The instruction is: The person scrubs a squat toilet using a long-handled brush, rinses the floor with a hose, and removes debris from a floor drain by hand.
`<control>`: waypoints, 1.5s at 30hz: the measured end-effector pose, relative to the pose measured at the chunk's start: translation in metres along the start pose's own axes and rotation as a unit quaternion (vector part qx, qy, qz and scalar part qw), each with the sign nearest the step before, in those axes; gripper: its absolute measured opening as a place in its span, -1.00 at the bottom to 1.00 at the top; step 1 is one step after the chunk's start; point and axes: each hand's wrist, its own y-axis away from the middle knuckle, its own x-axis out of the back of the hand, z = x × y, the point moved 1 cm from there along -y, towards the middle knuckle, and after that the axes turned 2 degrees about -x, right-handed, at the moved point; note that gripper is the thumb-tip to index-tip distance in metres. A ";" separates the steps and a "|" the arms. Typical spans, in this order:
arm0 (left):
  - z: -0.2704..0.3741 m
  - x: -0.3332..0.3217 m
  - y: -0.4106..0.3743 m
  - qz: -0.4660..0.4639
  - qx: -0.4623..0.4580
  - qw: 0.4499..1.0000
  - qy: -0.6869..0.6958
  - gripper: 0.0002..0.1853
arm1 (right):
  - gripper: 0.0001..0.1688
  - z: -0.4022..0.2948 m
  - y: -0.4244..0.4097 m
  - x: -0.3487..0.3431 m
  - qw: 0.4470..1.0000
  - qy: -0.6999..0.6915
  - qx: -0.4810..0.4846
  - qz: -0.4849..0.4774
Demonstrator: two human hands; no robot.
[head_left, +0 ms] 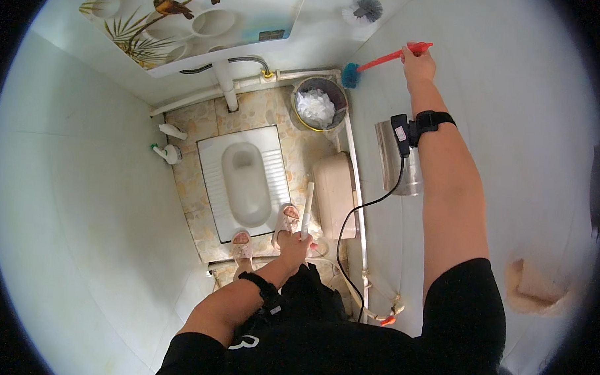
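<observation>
My right hand (418, 65) is closed around the red handle of a brush (384, 59), held out at the upper right. Its blue bristle head is close to the right wall; whether they touch I cannot tell. Low in front of me, my left hand (295, 249) grips a pale tube-like wand (307, 210) that points away from me, with a hose near the hand. Its far end lies above the tiled floor, right of the white squat toilet (245, 185). A black device with a cable is strapped to my right wrist, another to my left.
A bin (344, 102) with white crumpled paper stands in the far right corner. Nearer are a beige cistern (329, 196), a wall-mounted metal holder (383, 155), pipes and a red-handled valve (388, 320). Bottles (172, 154) stand by the left wall. Another brush (369, 10) hangs above.
</observation>
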 end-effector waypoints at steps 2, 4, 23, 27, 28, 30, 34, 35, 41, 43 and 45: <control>-0.030 -0.002 -0.022 0.006 -0.008 0.999 0.050 -0.79 | -0.71 0.014 -0.020 -0.016 1.000 -0.001 -0.004 0.005; -0.021 -0.004 -0.026 0.006 0.018 0.998 0.059 -0.81 | -0.72 0.028 -0.043 -0.027 0.999 0.022 0.000 0.026; -0.010 -0.003 -0.052 -0.016 -0.019 0.970 -0.242 -0.58 | -0.62 0.027 0.134 -0.027 0.912 -0.260 -0.185 -0.257; 0.000 -0.013 -0.035 -0.075 0.000 0.997 -0.030 -0.69 | -0.46 0.081 0.320 0.035 0.884 -0.057 -0.184 -0.426; -0.007 -0.007 -0.035 -0.142 0.031 0.985 -0.095 -0.74 | -0.40 0.085 0.362 0.053 0.860 -0.055 -0.234 -0.451; -0.004 -0.009 -0.016 -0.172 0.072 0.980 -0.065 -0.79 | -0.35 0.066 0.417 0.076 0.776 -0.245 -0.394 -0.428; 0.004 -0.028 0.030 -0.251 0.127 0.954 -0.102 -0.74 | -0.30 0.053 0.478 0.112 0.742 -0.387 -0.489 -0.245; 0.017 -0.039 0.049 -0.246 0.140 0.953 -0.110 -0.71 | -0.26 0.045 0.484 0.123 0.736 -0.422 -0.476 -0.232; 0.026 -0.064 0.107 -0.375 0.302 0.838 -0.257 -0.67 | -0.51 0.017 0.555 0.200 0.848 -0.295 -0.406 -0.168; 0.025 -0.093 0.130 -0.417 0.262 0.771 -0.404 -0.64 | -0.71 0.044 0.600 0.229 0.850 -0.246 -0.453 -0.105; 0.026 -0.122 0.139 -0.432 0.184 0.697 -0.541 -0.65 | -0.71 0.072 0.653 0.240 0.808 -0.301 -0.506 0.017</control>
